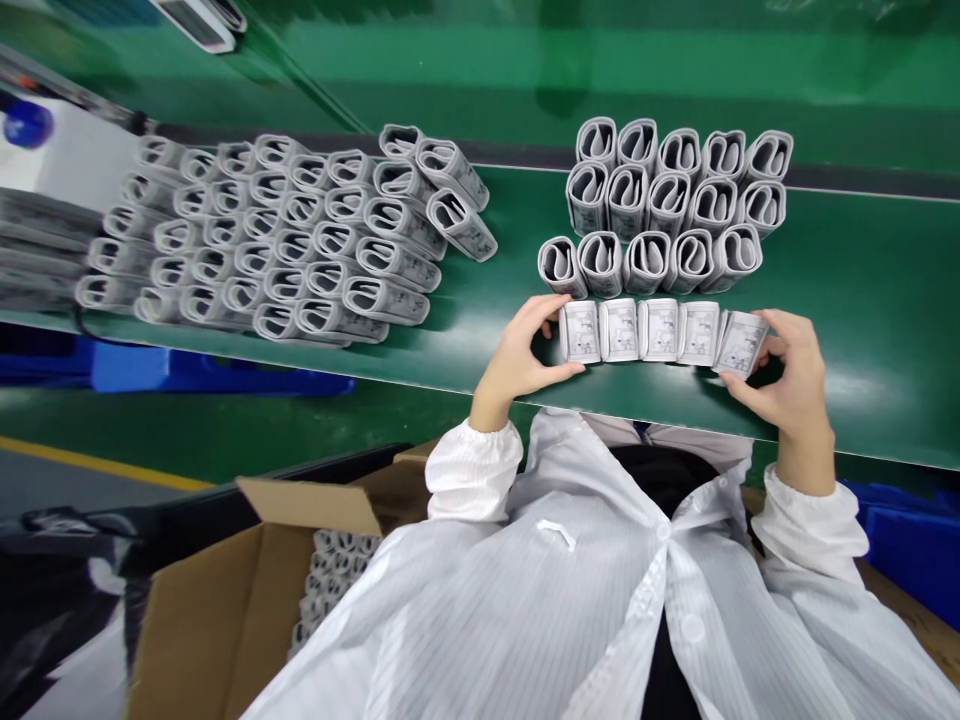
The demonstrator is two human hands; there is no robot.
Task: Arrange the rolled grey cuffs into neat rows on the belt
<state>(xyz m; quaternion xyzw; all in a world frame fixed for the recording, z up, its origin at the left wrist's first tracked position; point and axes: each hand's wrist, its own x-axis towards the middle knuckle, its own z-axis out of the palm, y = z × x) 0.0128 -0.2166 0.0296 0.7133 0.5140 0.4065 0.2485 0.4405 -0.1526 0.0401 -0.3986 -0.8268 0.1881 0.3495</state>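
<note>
Head view: a row of five flat grey fabric rolls with printed faces [660, 330] lies along the near edge of a glossy green workbench [885, 300]. The left hand [517, 355] cups the row's left end, thumb and forefinger parted around the end roll. At the other end, the right hand [795, 380] pinches the tilted last roll between thumb and fingers. Toward the far edge stand three rows of grey rolls, coiled ends up [667, 205] — five in each. A larger cluster of grey rolls [262, 255] fills the bench's left part.
</note>
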